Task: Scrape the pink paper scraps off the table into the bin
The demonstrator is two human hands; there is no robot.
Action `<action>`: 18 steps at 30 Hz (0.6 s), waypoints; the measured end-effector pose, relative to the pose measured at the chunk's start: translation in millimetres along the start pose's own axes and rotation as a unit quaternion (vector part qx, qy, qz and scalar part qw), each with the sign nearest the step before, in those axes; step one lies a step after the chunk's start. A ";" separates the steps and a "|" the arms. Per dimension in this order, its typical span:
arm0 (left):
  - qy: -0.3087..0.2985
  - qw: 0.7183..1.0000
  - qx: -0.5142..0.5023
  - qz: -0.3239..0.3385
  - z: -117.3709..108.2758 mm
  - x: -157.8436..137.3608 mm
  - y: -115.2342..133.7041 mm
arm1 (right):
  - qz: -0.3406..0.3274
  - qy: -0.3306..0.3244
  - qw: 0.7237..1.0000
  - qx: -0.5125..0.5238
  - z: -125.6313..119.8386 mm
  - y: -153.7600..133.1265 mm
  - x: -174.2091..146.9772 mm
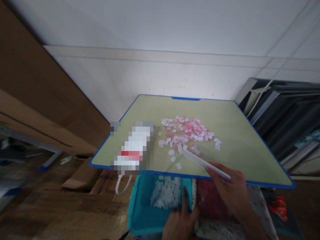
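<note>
Right hand (231, 185) | pinching slim white tool (200, 160) | small squares (195, 128): white to pink, loosely heaped

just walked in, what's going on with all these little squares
A person's right hand holds a slim white tool, its far end by the scattered white and pink squares on a blue-edged tabletop. The left hand is at the right side of a teal bin, below the near edge, index finger extended. Whitish pieces lie in the bin. A pixelated white item lies left of the squares.
</note>
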State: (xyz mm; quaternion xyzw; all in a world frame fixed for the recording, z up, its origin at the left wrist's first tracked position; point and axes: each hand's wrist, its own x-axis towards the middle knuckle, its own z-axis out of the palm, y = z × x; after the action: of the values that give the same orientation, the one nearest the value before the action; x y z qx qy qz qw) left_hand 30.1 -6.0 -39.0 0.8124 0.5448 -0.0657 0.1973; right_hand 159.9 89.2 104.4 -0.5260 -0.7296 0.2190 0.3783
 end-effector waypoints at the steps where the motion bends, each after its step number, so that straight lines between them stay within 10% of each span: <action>1: 0.003 1.000 0.001 -0.002 1.2 -0.3 0.0 | 0.005 0.007 1.000 0.000 -1.8 -0.1 -1.0; 18: 0.039 0.999 0.002 -0.007 8.8 -0.8 -1.0 | 0.044 -0.081 0.995 0.046 -7.1 -7.1 -10.7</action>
State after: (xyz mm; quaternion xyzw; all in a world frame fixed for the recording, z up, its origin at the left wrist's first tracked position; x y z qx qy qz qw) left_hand 29.8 -9.8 -47.0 0.8109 0.5574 -0.0364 0.1743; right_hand 162.8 76.1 110.5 -0.5203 -0.7230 0.3103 0.3320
